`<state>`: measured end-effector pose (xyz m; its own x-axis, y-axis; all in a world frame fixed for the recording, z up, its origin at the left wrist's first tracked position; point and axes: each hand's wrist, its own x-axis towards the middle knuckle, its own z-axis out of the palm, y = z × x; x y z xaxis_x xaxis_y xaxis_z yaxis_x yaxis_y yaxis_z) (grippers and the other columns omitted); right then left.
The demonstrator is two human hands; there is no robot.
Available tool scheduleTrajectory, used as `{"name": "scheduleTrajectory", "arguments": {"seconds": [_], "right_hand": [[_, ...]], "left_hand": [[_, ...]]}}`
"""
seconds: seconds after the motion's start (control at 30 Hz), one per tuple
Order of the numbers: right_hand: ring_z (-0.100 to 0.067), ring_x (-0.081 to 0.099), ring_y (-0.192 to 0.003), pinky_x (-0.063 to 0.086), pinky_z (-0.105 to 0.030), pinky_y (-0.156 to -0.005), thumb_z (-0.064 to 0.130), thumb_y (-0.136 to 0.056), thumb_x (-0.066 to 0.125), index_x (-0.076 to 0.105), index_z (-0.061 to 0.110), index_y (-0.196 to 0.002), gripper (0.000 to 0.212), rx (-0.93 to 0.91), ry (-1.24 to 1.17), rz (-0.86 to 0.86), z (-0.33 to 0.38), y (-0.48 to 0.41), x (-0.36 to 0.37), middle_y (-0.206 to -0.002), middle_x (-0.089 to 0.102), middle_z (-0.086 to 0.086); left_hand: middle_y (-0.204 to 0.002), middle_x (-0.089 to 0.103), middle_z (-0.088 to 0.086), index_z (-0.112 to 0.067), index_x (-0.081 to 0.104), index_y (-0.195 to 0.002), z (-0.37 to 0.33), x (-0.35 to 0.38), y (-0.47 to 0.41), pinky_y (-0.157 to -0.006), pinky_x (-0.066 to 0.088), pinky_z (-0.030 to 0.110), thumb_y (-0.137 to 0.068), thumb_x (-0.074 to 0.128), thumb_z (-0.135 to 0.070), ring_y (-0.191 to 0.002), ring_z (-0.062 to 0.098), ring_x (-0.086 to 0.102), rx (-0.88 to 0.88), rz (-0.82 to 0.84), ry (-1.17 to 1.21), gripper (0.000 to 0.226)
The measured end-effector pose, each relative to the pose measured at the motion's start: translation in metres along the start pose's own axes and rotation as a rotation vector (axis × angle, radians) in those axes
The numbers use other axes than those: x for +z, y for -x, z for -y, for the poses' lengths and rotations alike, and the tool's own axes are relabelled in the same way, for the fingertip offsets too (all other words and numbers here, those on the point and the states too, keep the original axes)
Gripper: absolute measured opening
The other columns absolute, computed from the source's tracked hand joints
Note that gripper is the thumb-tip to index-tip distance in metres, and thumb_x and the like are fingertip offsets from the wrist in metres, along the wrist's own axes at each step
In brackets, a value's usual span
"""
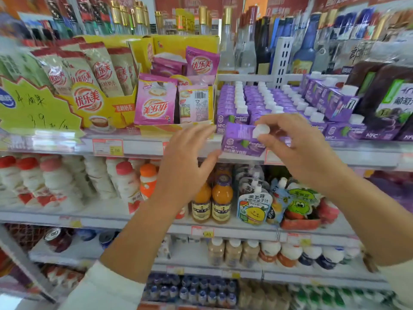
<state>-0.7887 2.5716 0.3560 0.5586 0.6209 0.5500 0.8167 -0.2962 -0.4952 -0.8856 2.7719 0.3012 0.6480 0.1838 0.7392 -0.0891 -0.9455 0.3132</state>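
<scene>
The right hand (297,151) holds a purple juice carton (240,139) in the air just in front of the front edge of the shelf (143,146), below and before the rows of matching purple cartons (257,101) that stand on the right part of that shelf. Its fingers are curled and clamped on the carton's right end, thumb and fingertips pinching at the white cap (262,130). The carton is tilted, with its printed face towards the camera. The left hand (185,166) hovers to the left of the carton with its fingers straight and spread apart, holding nothing; its thumb tip comes very close to the carton's lower left corner, though I cannot tell whether they touch. To the left on the same shelf, pink sachets (155,101) stand in a yellow display box (107,108), and a price tag (107,147) sits on the front edge. On the shelf below, behind the left wrist, stand orange juice bottles (221,202).
</scene>
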Motion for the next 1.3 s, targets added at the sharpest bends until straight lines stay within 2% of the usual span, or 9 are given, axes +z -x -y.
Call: {"name": "scheduleTrajectory", "arguments": {"seconds": [0.07, 0.2, 0.4, 0.53, 0.63, 0.87, 1.03, 1.17, 1.3], "right_hand": [[-0.009, 0.042, -0.103, 0.032, -0.019, -0.081, 0.028, -0.097, 0.055, 0.061, 0.027, -0.114, 0.018, -0.045, 0.112, -0.043, 0.002, -0.022, -0.007, -0.092, 0.051, 0.023], [-0.019, 0.04, -0.111, 0.026, -0.022, -0.081, 0.027, -0.099, 0.054, 0.061, 0.017, -0.12, 0.025, -0.091, 0.239, -0.027, -0.001, -0.054, -0.005, -0.097, 0.06, 0.007], [-0.009, 0.035, -0.104, 0.023, -0.018, -0.073, 0.028, -0.1, 0.05, 0.061, 0.02, -0.12, 0.025, -0.016, 0.173, 0.062, -0.002, -0.079, 0.009, -0.092, 0.054, 0.007], [-0.009, 0.037, -0.104, 0.026, -0.019, -0.078, 0.03, -0.102, 0.046, 0.058, 0.021, -0.122, 0.025, 0.067, 0.115, 0.074, -0.012, -0.08, 0.014, -0.099, 0.054, 0.002], [-0.012, 0.039, -0.108, 0.029, -0.022, -0.083, 0.029, -0.101, 0.047, 0.057, 0.02, -0.121, 0.024, 0.076, 0.122, 0.079, -0.017, -0.081, 0.013, -0.093, 0.049, 0.012], [-0.011, 0.047, -0.099, 0.033, -0.021, -0.085, 0.031, -0.096, 0.056, 0.064, 0.024, -0.109, 0.017, -0.018, 0.217, 0.138, -0.024, -0.097, 0.005, -0.102, 0.051, 0.006], [-0.001, 0.049, -0.085, 0.036, -0.004, -0.075, 0.032, -0.097, 0.055, 0.059, 0.028, -0.106, 0.011, -0.003, 0.204, 0.209, -0.024, -0.104, 0.002, -0.098, 0.045, 0.012], [-0.006, 0.05, -0.091, 0.037, -0.016, -0.082, 0.028, -0.097, 0.055, 0.061, 0.023, -0.107, 0.013, -0.01, 0.217, 0.279, -0.025, -0.104, 0.01, -0.1, 0.048, 0.008], [0.014, 0.052, -0.082, 0.039, -0.002, -0.071, 0.025, -0.098, 0.056, 0.066, 0.025, -0.107, 0.014, -0.009, 0.224, 0.339, -0.024, -0.107, -0.005, -0.097, 0.057, 0.016]], "left_hand": [[-0.136, 0.057, 0.002, -0.013, 0.056, -0.136, 0.008, 0.001, -0.02, -0.111, 0.028, 0.032, -0.095, 0.055, -0.037, -0.128, 0.02, 0.046, 0.047, -0.024, -0.128, 0.047], [-0.135, 0.056, 0.004, -0.012, 0.054, -0.137, 0.021, 0.006, -0.033, -0.108, 0.028, 0.032, -0.096, 0.057, -0.036, -0.126, 0.022, 0.045, 0.054, -0.013, -0.181, 0.047], [-0.137, 0.055, 0.0, -0.018, 0.049, -0.142, 0.024, 0.008, -0.037, -0.104, 0.03, 0.032, -0.095, 0.059, -0.041, -0.126, 0.02, 0.045, 0.022, 0.015, -0.187, 0.053], [-0.134, 0.057, -0.002, -0.023, 0.049, -0.141, 0.025, 0.012, -0.039, -0.099, 0.034, 0.034, -0.094, 0.055, -0.048, -0.121, 0.019, 0.048, 0.02, -0.01, -0.189, 0.054], [-0.13, 0.06, -0.005, -0.026, 0.05, -0.14, 0.024, 0.015, -0.045, -0.093, 0.037, 0.035, -0.093, 0.05, -0.054, -0.116, 0.018, 0.05, 0.044, -0.014, -0.214, 0.055], [-0.129, 0.062, -0.005, -0.026, 0.057, -0.134, 0.025, 0.021, -0.061, -0.091, 0.042, 0.039, -0.088, 0.068, -0.044, -0.116, 0.02, 0.053, 0.043, -0.007, -0.172, 0.05], [-0.123, 0.065, -0.004, -0.026, 0.061, -0.13, 0.025, 0.023, -0.072, -0.084, 0.047, 0.042, -0.083, 0.074, -0.038, -0.11, 0.023, 0.058, 0.087, 0.005, -0.192, 0.05], [-0.114, 0.063, -0.002, -0.025, 0.068, -0.12, 0.026, 0.026, -0.071, -0.079, 0.046, 0.04, -0.079, 0.078, -0.033, -0.103, 0.023, 0.057, 0.111, -0.011, -0.206, 0.043], [-0.118, 0.065, -0.004, -0.025, 0.07, -0.117, 0.028, 0.027, -0.07, -0.081, 0.044, 0.04, -0.083, 0.076, -0.031, -0.106, 0.023, 0.056, 0.142, -0.02, -0.199, 0.035]]}}
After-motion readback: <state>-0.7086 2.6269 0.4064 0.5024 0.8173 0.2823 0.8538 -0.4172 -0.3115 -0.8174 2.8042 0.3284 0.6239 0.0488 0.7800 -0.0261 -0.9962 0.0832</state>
